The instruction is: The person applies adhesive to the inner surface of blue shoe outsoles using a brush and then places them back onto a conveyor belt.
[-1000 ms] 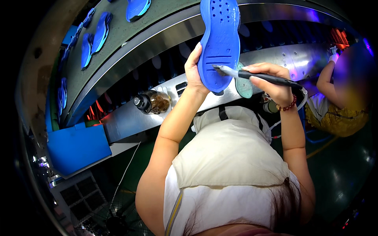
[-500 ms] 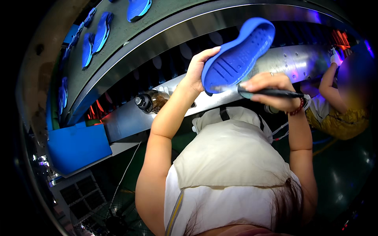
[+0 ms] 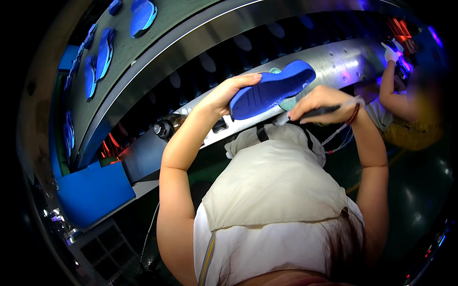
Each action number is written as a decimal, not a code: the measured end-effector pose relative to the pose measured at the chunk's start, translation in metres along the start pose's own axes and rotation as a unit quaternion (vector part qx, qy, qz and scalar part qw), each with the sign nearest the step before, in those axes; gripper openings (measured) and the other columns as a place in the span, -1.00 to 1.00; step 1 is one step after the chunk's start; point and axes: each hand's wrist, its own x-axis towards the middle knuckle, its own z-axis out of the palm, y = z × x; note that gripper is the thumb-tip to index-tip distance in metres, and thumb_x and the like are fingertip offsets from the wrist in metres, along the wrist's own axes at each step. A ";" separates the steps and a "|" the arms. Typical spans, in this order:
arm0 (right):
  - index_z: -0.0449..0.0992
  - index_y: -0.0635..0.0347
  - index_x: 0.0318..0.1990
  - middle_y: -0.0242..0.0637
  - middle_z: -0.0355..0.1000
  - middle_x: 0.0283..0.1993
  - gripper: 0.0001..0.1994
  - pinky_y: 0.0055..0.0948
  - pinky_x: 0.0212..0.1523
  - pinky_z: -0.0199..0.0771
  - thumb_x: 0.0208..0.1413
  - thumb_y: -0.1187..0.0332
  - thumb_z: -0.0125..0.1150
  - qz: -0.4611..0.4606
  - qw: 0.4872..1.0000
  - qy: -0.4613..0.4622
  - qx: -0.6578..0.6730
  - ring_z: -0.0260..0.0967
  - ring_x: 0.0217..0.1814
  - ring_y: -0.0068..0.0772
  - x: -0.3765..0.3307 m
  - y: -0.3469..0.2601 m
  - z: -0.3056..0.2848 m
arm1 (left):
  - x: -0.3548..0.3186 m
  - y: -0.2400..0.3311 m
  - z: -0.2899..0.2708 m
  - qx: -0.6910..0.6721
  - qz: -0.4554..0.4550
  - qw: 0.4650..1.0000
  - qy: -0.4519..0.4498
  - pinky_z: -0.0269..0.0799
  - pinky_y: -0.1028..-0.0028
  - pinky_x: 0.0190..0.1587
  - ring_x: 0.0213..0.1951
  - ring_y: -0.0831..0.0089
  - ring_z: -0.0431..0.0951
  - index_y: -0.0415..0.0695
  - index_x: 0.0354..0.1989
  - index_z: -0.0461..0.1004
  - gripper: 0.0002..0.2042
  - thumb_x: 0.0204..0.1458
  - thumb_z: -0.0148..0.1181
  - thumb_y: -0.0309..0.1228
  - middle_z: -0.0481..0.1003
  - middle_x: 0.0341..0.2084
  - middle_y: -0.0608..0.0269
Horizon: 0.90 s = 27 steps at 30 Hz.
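Observation:
My left hand [image 3: 223,94] is closed on the heel end of a blue shoe sole [image 3: 269,93], held tilted above the metal ledge. Grooves and a raised rim show on its hollow inner side. In my right hand [image 3: 327,104] is a brush [image 3: 320,112] with a black handle and blurred pale bristles. The bristles are just below the sole's near edge, apart from it. Partly hidden behind the sole is a pale green round thing [image 3: 288,103]; I cannot make out its kind.
Several blue soles [image 3: 105,52] lie on the green conveyor belt [image 3: 167,24] at the far left. A dark-capped bottle [image 3: 164,128] stands by my left forearm. A blue panel [image 3: 95,193] is at the left. At right, a co-worker's white-gloved hand [image 3: 392,52] is near red light.
The sole has come down nearer the ledge and tipped flatter. The brush has moved off the sole's edge, down and slightly left, with my right hand.

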 end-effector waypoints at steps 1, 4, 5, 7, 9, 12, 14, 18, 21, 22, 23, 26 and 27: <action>0.49 0.27 -0.35 -0.14 0.45 -0.28 -0.83 -0.43 -0.15 0.40 -0.20 0.56 0.19 -0.017 0.997 0.068 0.035 0.40 -0.16 -0.28 -0.001 0.007 -0.001 | -0.002 0.001 0.002 0.005 0.001 1.000 -0.001 0.42 0.53 -0.18 -0.25 0.43 0.48 -0.31 -0.03 0.26 -0.57 -0.02 0.03 -0.29 0.40 -0.20 0.03; 0.49 0.29 -0.34 -0.15 0.45 -0.27 -0.81 -0.46 -0.14 0.38 -0.20 0.55 0.19 0.037 0.993 0.111 0.026 0.40 -0.17 -0.32 -0.003 0.023 0.000 | 0.000 -0.001 0.001 0.066 0.004 0.998 0.007 0.42 0.53 -0.18 -0.26 0.44 0.48 -0.32 -0.02 0.24 -0.57 -0.01 0.01 -0.29 0.40 -0.20 0.04; 0.49 0.30 -0.33 -0.17 0.46 -0.28 -0.81 -0.48 -0.15 0.37 -0.20 0.54 0.18 0.058 0.994 0.090 0.014 0.40 -0.19 -0.34 -0.004 0.023 0.001 | 0.002 -0.002 0.000 0.094 0.005 0.995 0.011 0.42 0.53 -0.18 -0.27 0.45 0.48 -0.32 -0.01 0.23 -0.57 -0.01 0.01 -0.29 0.39 -0.20 0.04; 0.49 0.32 -0.31 -0.19 0.46 -0.30 -0.79 -0.53 -0.18 0.36 -0.20 0.51 0.19 0.110 0.992 0.054 -0.010 0.40 -0.24 -0.39 -0.006 0.021 -0.002 | 0.001 -0.006 -0.004 0.054 0.009 0.998 0.040 0.41 0.50 -0.16 -0.22 0.42 0.47 -0.28 0.03 0.19 -0.56 0.00 -0.02 -0.30 0.37 -0.15 0.03; 0.50 0.30 -0.29 -0.20 0.46 -0.32 -0.78 -0.55 -0.20 0.36 -0.19 0.50 0.19 0.141 0.977 0.119 0.106 0.40 -0.26 -0.44 -0.009 0.013 -0.007 | 0.004 -0.010 -0.013 -0.029 0.022 0.999 0.024 0.39 0.44 -0.12 -0.18 0.36 0.45 -0.26 0.06 0.16 -0.55 0.01 -0.06 -0.29 0.35 -0.12 0.00; 0.51 0.30 -0.31 -0.22 0.46 -0.34 -0.81 -0.60 -0.24 0.35 -0.14 0.45 0.19 0.093 0.928 0.252 0.259 0.37 -0.31 -0.54 -0.001 0.012 0.007 | 0.008 -0.022 -0.013 -0.135 0.034 0.990 0.028 0.36 0.19 -0.09 -0.13 0.18 0.41 -0.23 0.07 0.14 -0.51 0.00 -0.11 -0.20 0.33 -0.11 -0.05; 0.51 0.30 -0.31 -0.24 0.46 -0.34 -0.82 -0.61 -0.24 0.35 -0.13 0.46 0.18 0.063 0.944 0.297 0.129 0.37 -0.31 -0.56 0.011 0.032 0.026 | 0.016 -0.030 -0.010 -0.182 0.037 0.983 -0.002 0.35 0.05 -0.14 -0.14 0.09 0.40 -0.21 0.06 0.16 -0.49 -0.03 -0.08 -0.16 0.31 -0.10 -0.06; 0.51 0.29 -0.33 -0.27 0.47 -0.37 -0.85 -0.62 -0.27 0.36 -0.07 0.44 0.13 0.065 0.867 0.483 0.105 0.38 -0.33 -0.56 -0.004 0.084 0.019 | 0.026 -0.037 -0.017 -0.221 0.017 0.974 0.034 0.31 -0.08 -0.17 -0.13 0.02 0.38 -0.22 0.03 0.17 -0.48 -0.06 -0.04 -0.14 0.30 -0.09 -0.08; 0.50 0.28 -0.36 -0.30 0.47 -0.39 -0.88 -0.64 -0.33 0.35 -0.07 0.44 0.12 0.134 0.781 0.604 0.083 0.37 -0.36 -0.59 0.001 0.103 0.038 | 0.034 -0.044 -0.014 -0.222 0.009 0.975 0.022 0.30 -0.10 -0.17 -0.13 0.02 0.38 -0.22 0.02 0.18 -0.48 -0.06 -0.04 -0.12 0.32 -0.12 -0.07; 0.50 0.28 -0.37 -0.31 0.47 -0.40 -0.88 -0.65 -0.34 0.35 -0.07 0.44 0.13 0.122 0.770 0.622 0.070 0.36 -0.36 -0.61 0.007 0.101 0.049 | 0.040 -0.045 -0.013 -0.208 0.011 0.977 0.035 0.30 -0.11 -0.18 -0.13 0.03 0.38 -0.22 0.02 0.18 -0.48 -0.06 -0.04 -0.13 0.32 -0.12 -0.07; 0.51 0.27 -0.37 -0.32 0.47 -0.40 -0.88 -0.65 -0.33 0.35 -0.07 0.43 0.13 0.117 0.795 0.593 0.042 0.36 -0.36 -0.63 0.013 0.090 0.058 | 0.048 -0.048 -0.018 -0.201 0.011 0.979 0.026 0.32 0.01 -0.13 -0.13 0.09 0.39 -0.22 0.02 0.18 -0.49 -0.05 -0.03 -0.14 0.33 -0.12 -0.04; 0.50 0.32 -0.38 -0.22 0.47 -0.33 -0.86 -0.61 -0.26 0.35 -0.08 0.43 0.14 0.128 0.883 0.395 0.220 0.39 -0.30 -0.53 -0.001 0.051 0.062 | 0.063 -0.046 -0.032 -0.163 0.061 0.984 0.025 0.33 0.17 -0.07 -0.11 0.17 0.39 -0.21 0.05 0.16 -0.49 -0.04 -0.03 -0.17 0.32 -0.10 -0.02; 0.49 0.35 -0.39 -0.17 0.46 -0.33 -0.85 -0.58 -0.24 0.36 -0.08 0.44 0.12 0.065 0.867 0.391 0.302 0.40 -0.28 -0.47 -0.014 0.054 0.063 | 0.060 -0.036 -0.021 -0.124 0.057 0.990 0.031 0.31 0.29 -0.04 -0.09 0.21 0.38 -0.20 0.09 0.13 -0.48 -0.03 -0.03 -0.18 0.30 -0.06 0.00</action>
